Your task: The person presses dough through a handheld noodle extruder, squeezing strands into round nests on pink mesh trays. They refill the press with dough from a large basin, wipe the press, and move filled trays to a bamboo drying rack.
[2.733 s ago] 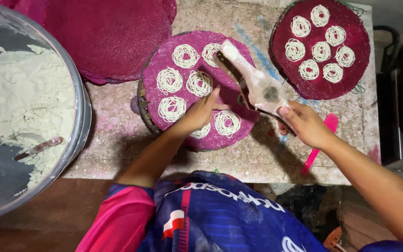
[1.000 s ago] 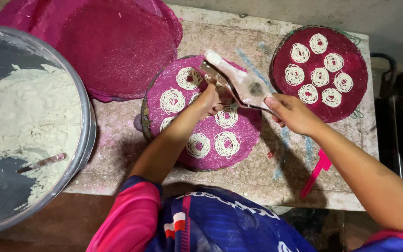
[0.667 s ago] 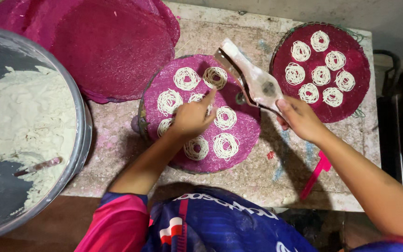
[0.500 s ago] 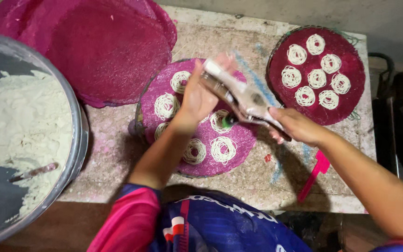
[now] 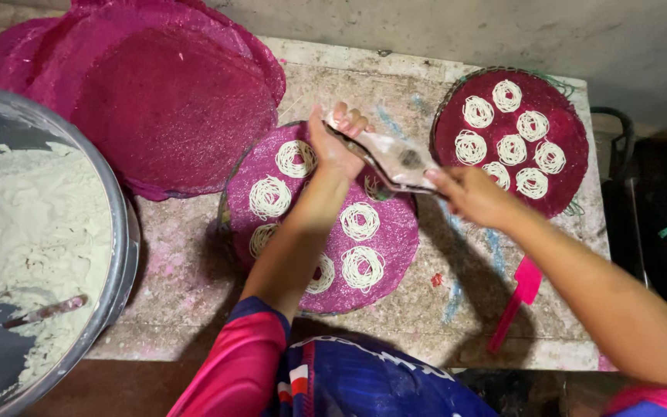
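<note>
My left hand [image 5: 335, 143] grips the far end of a metal noodle press [image 5: 389, 157], and my right hand [image 5: 468, 194] grips its near end. The press hangs above the upper right part of a round pink woven mat [image 5: 395, 232]. Several white coils of pressed noodle [image 5: 360, 220] lie on that mat. My left forearm crosses over the mat and hides part of it.
A second round mat [image 5: 573, 150] with several noodle coils lies at the back right. A stack of bare pink mats [image 5: 171, 108] sits at the back left. A big metal basin of white dough [image 5: 32, 232] with a spoon [image 5: 44, 311] stands left. A pink spatula [image 5: 515, 301] lies near the table's front edge.
Both hands have swung the press about over the near mat, and more coils lie on it than 2.7 s ago. The left hand moved from the mat onto the press.
</note>
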### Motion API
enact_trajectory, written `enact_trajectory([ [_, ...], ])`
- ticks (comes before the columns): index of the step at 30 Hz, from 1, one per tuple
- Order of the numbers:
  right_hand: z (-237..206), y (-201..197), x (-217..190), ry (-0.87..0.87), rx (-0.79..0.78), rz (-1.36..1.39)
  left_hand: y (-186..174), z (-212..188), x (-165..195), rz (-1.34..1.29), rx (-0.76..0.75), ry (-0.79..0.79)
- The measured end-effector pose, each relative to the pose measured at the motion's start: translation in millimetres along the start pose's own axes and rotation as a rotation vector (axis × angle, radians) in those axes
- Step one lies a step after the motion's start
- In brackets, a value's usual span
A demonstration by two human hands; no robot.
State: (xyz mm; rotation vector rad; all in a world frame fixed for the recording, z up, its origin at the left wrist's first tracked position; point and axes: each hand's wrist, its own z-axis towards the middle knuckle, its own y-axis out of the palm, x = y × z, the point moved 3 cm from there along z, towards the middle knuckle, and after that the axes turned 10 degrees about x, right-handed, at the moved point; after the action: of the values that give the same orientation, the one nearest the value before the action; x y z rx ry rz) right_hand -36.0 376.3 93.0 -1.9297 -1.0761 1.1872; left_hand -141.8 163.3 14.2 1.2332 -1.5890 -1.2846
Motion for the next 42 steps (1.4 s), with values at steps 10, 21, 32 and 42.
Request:
enact_trajectory([
  [10,0.0,-9.1,-9.4,-0.147,0.093,0.06,8.7,9.0,8.8,0.038,0.059,0.109],
  [21,5.1,-22.7,6.7,-0.269,0.233,0.128,25.6,-1.4,-2.2,0.173,0.264,-0.164],
  [32,13.6,0.9,41.9,-0.234,0.438,0.242,-27.9,-27.1,-6.8,1.447,0.207,-0.183],
  [42,-43.8,62.0,95.4,-0.292,0.596,0.905,2.8,-123.1,226.2,2.367,0.356,1.179],
])
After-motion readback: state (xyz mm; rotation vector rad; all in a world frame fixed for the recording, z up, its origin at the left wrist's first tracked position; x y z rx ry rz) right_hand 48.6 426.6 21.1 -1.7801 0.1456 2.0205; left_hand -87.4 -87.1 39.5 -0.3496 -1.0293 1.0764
